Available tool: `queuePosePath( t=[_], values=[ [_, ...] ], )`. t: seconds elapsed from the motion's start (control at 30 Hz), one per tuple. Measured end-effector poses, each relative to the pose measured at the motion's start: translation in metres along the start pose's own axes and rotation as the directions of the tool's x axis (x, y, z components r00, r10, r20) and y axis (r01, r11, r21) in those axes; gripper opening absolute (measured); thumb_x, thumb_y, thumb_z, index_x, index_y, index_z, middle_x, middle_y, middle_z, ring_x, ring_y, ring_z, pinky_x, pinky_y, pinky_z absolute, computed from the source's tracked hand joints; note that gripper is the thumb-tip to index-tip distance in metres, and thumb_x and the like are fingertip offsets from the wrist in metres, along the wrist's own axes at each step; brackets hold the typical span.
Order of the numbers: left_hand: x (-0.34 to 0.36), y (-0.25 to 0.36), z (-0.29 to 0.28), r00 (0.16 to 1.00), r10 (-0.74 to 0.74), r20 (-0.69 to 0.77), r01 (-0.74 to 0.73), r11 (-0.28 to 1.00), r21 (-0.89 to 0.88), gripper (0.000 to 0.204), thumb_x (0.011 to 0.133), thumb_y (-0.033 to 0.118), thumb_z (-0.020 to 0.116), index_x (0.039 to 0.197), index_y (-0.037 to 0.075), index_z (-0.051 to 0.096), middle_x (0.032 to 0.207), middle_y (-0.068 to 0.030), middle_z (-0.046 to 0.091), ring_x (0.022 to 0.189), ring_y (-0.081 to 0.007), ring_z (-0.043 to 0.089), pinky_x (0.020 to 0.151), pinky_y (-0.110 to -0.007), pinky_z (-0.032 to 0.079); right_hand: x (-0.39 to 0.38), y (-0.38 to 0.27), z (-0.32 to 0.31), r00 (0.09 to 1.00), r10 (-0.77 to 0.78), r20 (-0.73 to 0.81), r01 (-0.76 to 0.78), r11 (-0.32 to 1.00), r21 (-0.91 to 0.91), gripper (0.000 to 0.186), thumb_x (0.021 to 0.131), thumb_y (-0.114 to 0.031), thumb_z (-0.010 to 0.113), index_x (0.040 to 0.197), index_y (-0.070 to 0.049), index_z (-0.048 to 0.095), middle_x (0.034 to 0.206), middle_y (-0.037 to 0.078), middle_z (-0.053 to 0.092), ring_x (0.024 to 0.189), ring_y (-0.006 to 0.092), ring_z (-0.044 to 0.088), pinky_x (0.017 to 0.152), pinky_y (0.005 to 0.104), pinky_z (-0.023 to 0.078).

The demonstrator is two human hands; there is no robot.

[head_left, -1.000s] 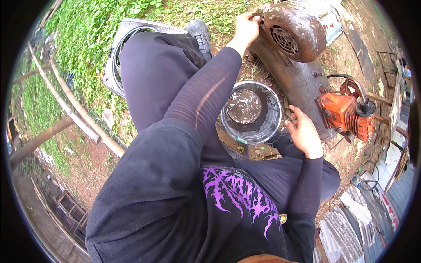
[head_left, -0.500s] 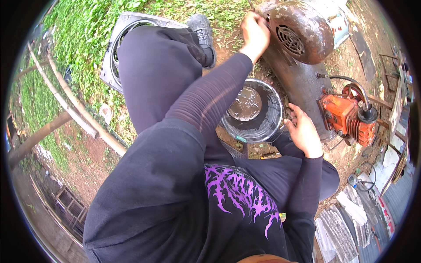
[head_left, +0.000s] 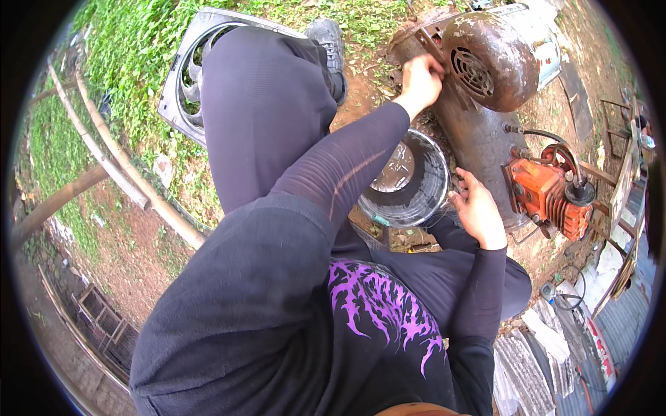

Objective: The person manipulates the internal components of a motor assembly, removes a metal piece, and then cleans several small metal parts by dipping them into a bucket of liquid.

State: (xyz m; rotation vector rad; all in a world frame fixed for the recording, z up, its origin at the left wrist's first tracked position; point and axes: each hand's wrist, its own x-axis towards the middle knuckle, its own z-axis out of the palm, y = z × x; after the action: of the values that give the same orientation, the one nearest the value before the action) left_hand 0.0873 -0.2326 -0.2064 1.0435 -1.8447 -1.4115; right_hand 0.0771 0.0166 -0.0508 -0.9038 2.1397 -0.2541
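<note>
My left hand (head_left: pixel 422 82) is closed against the dark, wet-looking metal tank (head_left: pixel 479 132), just left of the rusty electric motor (head_left: pixel 491 62). Its curled fingertips hide whatever they may hold. Below that wrist stands a black bucket (head_left: pixel 433 187) with murky liquid (head_left: pixel 397 170) in it; my left forearm covers part of its rim. Right of the bucket, my right hand (head_left: pixel 479 211) is open, its thumb and fingers apart, close to the rim. An orange compressor pump (head_left: pixel 544 187) with a black round cap is mounted at the tank's near end.
A square fan frame (head_left: pixel 184 83) lies on the grass beyond my bent left leg. Bamboo poles (head_left: pixel 132 166) slant at the left. Corrugated sheets and scraps (head_left: pixel 534 367) lie at the lower right, near a wooden rack (head_left: pixel 621 187).
My left hand has slid nearer along the tank, down from beside the motor's far side. My right hand stays by the bucket rim. The view has shifted slightly.
</note>
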Motion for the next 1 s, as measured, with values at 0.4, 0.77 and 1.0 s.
queuePosePath(
  t=[0.4, 0.77, 1.0],
  values=[
    [0.005, -0.003, 0.0, 0.983, 0.038, -0.182, -0.062, 0.99, -0.124, 0.006, 0.083, 0.0, 0.072, 0.087, 0.002, 0.068, 0.091, -0.0189, 0.071, 0.091, -0.0336, 0.07, 0.086, -0.041, 0.054, 0.002, 0.005, 0.002, 0.999, -0.035, -0.021, 0.036, 0.999, 0.019, 0.055, 0.09, -0.012, 0.07, 0.141, -0.001, 0.053, 0.121, 0.026, 0.065, 0.114, 0.0382, 0.064, 0.099, 0.0447, 0.05],
    [0.031, -0.008, -0.011, 0.92, 0.069, -0.385, -0.078, 0.997, -0.009, 0.011, 0.09, 0.001, 0.068, 0.099, 0.001, 0.062, 0.102, -0.0183, 0.068, 0.098, -0.0322, 0.067, 0.09, -0.042, 0.051, 0.007, 0.004, -0.001, 0.998, -0.061, -0.033, 0.061, 0.998, 0.003, 0.055, 0.09, -0.013, 0.07, 0.14, 0.0, 0.053, 0.117, 0.026, 0.066, 0.113, 0.0384, 0.064, 0.098, 0.0448, 0.05],
    [-0.022, -0.011, 0.002, 0.96, 0.242, 0.138, -0.242, 0.97, -0.02, 0.006, 0.086, -0.003, 0.066, 0.091, -0.001, 0.064, 0.09, -0.0189, 0.069, 0.092, -0.0376, 0.068, 0.086, -0.043, 0.054, 0.005, 0.005, 0.005, 0.996, -0.089, -0.032, 0.09, 0.996, 0.012, 0.055, 0.09, -0.012, 0.07, 0.14, 0.001, 0.053, 0.119, 0.027, 0.066, 0.112, 0.0387, 0.065, 0.098, 0.0448, 0.05]
  ],
)
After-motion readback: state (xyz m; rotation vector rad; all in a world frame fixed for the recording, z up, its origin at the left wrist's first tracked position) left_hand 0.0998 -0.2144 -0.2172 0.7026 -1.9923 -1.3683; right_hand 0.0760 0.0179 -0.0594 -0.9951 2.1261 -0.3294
